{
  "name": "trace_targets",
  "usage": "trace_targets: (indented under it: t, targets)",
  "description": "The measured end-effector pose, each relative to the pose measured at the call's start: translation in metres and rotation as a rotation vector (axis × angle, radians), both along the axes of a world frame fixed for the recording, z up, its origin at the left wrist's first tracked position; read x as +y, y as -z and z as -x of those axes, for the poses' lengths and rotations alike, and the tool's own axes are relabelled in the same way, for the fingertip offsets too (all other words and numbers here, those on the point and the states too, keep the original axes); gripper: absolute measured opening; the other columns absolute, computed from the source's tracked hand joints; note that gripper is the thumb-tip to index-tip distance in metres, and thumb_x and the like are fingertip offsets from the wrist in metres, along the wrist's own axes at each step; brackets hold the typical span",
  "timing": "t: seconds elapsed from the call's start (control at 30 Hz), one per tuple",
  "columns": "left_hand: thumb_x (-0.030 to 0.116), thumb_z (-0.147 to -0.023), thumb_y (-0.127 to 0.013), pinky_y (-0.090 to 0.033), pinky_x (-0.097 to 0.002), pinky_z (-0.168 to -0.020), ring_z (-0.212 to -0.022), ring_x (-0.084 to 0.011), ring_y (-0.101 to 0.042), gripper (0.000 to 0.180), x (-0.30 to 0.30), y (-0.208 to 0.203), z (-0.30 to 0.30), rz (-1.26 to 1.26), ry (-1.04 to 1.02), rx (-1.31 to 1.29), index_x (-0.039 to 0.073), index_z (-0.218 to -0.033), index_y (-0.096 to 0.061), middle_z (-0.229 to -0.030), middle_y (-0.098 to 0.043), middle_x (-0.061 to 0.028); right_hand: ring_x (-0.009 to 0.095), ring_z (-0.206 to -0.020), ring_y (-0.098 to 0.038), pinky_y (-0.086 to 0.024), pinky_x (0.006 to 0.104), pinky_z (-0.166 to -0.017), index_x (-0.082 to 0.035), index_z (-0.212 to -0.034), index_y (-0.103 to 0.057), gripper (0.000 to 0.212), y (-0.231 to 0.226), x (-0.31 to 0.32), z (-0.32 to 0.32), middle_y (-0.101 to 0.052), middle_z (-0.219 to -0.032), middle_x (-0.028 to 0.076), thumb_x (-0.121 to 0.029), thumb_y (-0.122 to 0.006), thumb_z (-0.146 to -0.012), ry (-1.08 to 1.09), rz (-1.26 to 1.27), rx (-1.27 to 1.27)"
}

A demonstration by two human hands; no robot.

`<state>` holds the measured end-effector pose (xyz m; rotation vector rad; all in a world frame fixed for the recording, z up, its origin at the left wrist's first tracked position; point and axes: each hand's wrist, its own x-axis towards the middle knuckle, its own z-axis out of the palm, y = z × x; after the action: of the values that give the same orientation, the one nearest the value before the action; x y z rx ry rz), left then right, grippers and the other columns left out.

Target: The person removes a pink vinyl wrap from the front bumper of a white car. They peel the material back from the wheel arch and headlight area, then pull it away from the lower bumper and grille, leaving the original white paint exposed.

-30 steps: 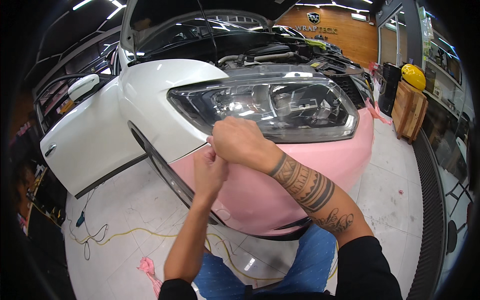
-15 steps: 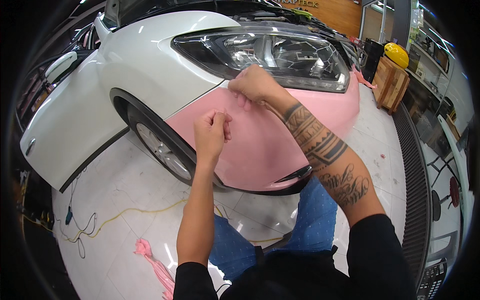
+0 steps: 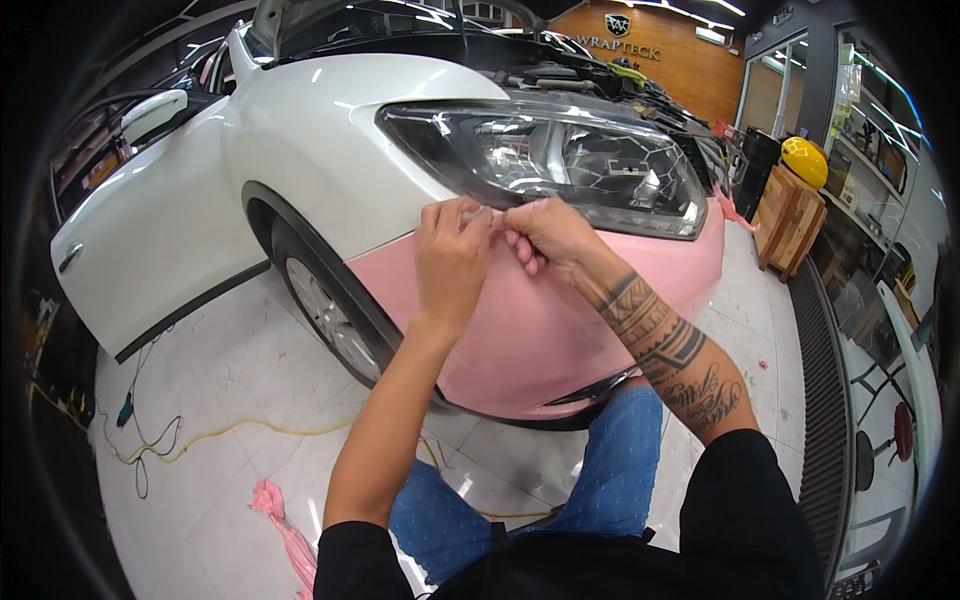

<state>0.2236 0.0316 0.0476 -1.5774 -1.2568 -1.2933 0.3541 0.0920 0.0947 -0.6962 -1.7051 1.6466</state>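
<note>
Pink bumper (image 3: 520, 335): it is on the front corner of the car, under the headlight (image 3: 560, 165) and next to the white fender (image 3: 330, 150).
Hidden corner: the two hands cover the spot where these three parts meet.
Fingertips: they are bunched up and small, so I cannot tell if they pinch anything.
Cut off: the top edge cuts the raised hood (image 3: 300, 25). The fender and bumper hide part of the wheel (image 3: 325, 305). The pink scrap (image 3: 285, 530) on the floor is only partly in view.
Left hand (image 3: 452, 250): the back of it shows, with bent fingers tipped toward the other hand.
Right hand (image 3: 550, 235): it is just beside the left, its fingers curled in under the palm.
Arms: the left arm (image 3: 385, 430) leans up and right; the right arm (image 3: 670, 345) slants up and left.
Writing: big letters (image 3: 618, 46) and a badge (image 3: 618, 24) are on the wooden wall (image 3: 695, 65). The right arm has dark bands and curly writing, hard to read.
</note>
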Motion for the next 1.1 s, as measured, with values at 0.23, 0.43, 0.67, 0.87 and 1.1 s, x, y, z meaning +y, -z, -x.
trace_targets:
  t: [0.23, 0.43, 0.67, 0.87, 1.1]
  targets:
    - [0.003, -0.072, -0.06, -0.038, -0.0352, -0.067, -0.079, -0.0234, -0.052, 0.01, 0.017, 0.004, 0.005, -0.119, -0.062, 0.219, 0.004, -0.083, -0.057, -0.081, -0.055, -0.0049, 0.01, -0.034, -0.046, -0.036, 0.0213, -0.031, -0.004, -0.06, -0.053, 0.024, 0.005, -0.002, -0.009, -0.051, -0.047, 0.003, -0.014, -0.06, -0.08, -0.05, -0.038, 0.087]
    - [0.002, -0.074, -0.059, -0.038, -0.0361, -0.064, -0.074, -0.024, -0.053, 0.009, 0.015, -0.004, 0.001, -0.069, -0.034, 0.305, 0.005, -0.08, -0.053, -0.077, -0.054, -0.0068, 0.012, -0.035, -0.05, -0.04, 0.0223, -0.032, -0.001, -0.057, -0.054, 0.029, 0.011, 0.004, -0.015, -0.053, -0.047, 0.006, -0.017, -0.058, -0.081, -0.075, -0.173, 0.036]
    - [0.003, -0.082, -0.058, -0.047, -0.032, -0.063, -0.075, -0.0255, -0.059, 0.011, -0.021, -0.021, 0.0, 0.03, 0.135, -0.051, 0.0, -0.093, -0.057, -0.087, -0.059, -0.0096, 0.013, -0.038, -0.054, -0.043, 0.0256, -0.037, 0.002, -0.06, -0.057, 0.03, -0.018, -0.009, -0.062, -0.053, -0.045, 0.009, -0.018, -0.056, -0.083, 0.02, -0.789, -0.177]
    - [0.007, -0.083, -0.059, -0.046, -0.0263, -0.065, -0.078, -0.0184, -0.059, 0.014, -0.012, 0.001, -0.002, -0.043, 0.239, -0.219, -0.001, -0.095, -0.061, -0.086, -0.061, -0.011, 0.023, -0.081, -0.057, -0.046, 0.0374, -0.07, -0.007, -0.088, -0.064, 0.015, -0.01, 0.003, -0.052, -0.055, -0.082, 0.009, -0.009, -0.055, -0.077, 0.282, -1.515, -0.124]
    - [0.004, -0.082, -0.06, -0.046, -0.0277, -0.069, -0.07, -0.0191, -0.059, 0.01, -0.022, 0.017, 0.004, 0.128, 0.184, -0.537, -0.003, -0.089, -0.061, -0.074, -0.061, -0.0079, 0.024, -0.107, -0.044, -0.035, 0.0443, -0.083, -0.014, -0.079, -0.068, 0.012, -0.011, 0.026, -0.017, -0.049, -0.115, 0.007, -0.014, -0.058, -0.074, 0.235, -1.882, -0.141]
